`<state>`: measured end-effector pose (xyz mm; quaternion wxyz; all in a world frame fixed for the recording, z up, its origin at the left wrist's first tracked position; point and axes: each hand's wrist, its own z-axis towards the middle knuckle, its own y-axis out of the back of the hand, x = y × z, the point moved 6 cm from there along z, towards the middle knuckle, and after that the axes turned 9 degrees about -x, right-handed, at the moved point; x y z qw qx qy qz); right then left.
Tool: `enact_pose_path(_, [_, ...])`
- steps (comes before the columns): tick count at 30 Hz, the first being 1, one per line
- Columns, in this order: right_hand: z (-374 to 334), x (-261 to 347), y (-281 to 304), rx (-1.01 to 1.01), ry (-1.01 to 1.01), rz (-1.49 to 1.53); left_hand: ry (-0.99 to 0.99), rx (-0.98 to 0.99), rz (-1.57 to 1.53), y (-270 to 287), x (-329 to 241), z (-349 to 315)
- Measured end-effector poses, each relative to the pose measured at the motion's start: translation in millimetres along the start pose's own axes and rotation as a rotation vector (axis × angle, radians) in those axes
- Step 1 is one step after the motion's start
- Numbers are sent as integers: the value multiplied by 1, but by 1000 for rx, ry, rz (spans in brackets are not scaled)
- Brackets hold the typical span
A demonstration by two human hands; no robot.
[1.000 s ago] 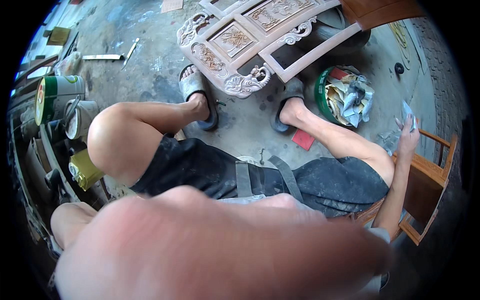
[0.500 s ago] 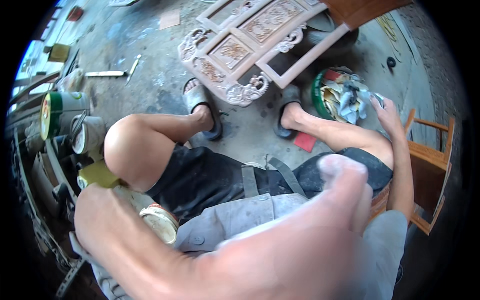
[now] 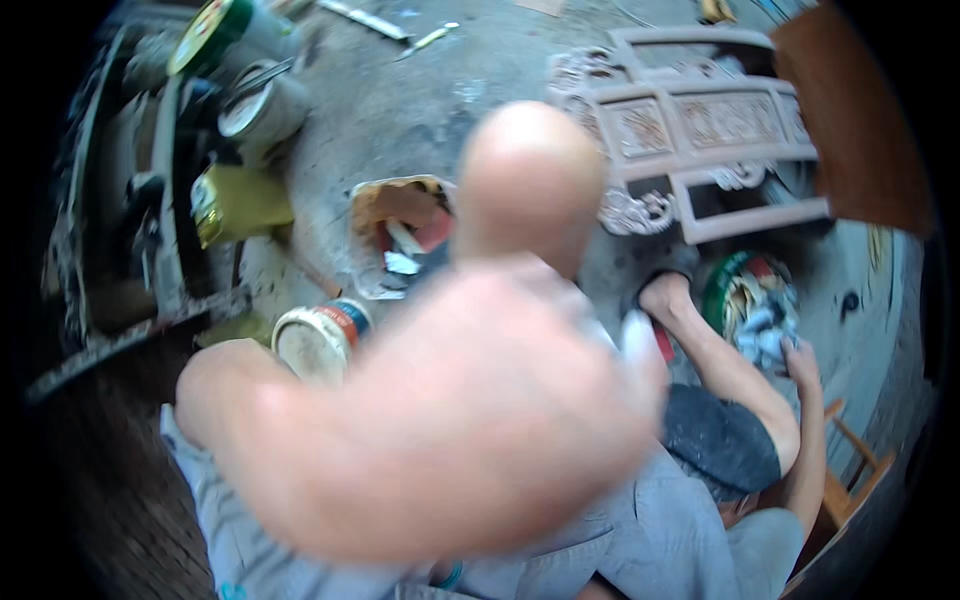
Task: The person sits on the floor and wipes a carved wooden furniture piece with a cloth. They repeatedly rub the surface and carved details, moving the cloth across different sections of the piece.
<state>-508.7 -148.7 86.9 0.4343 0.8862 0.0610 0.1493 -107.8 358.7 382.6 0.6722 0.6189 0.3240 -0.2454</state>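
My left hand (image 3: 520, 370) is raised close in the middle of the view, large and smeared by motion. Its fingers look bent, but whether they hold anything is hidden. Farther right, my right hand (image 3: 800, 365) is by the near rim of a green bucket (image 3: 716, 300). Its fingers are closed; what is in them is too small to make out. Crumpled pale and bluish scraps (image 3: 765, 325) fill that bucket. Beyond my knees lies a carved wooden furniture panel (image 3: 670, 125) with pinkish-white frames and brown relief.
A lidded tub (image 3: 315, 345) sits left of my left hand, with an open sack (image 3: 365, 240) of scraps beyond it. Yellow packaging (image 3: 240, 205), a white bucket (image 3: 265, 110) and a green-and-white bucket (image 3: 235, 35) stand farther left. A wooden stool (image 3: 855, 460) is at right.
The view has swung left, bringing the sack into sight and shifting the panel rightward. My left knee has swung inward. My right hand has come down to the green bucket's rim.
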Motion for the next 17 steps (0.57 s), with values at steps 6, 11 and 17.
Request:
enact_pose_path(6, [6,-22,-8,-136,88,-64,860,-995,-14,-11,245,-166])
enact_pose_path(11, [2,9,-13,-123,145,-201,1208,-747,-205,-168,331,-243])
enact_pose_path(17, [3,-5,7,-49,-39,-223,914,-670,12,-235,357,-191])
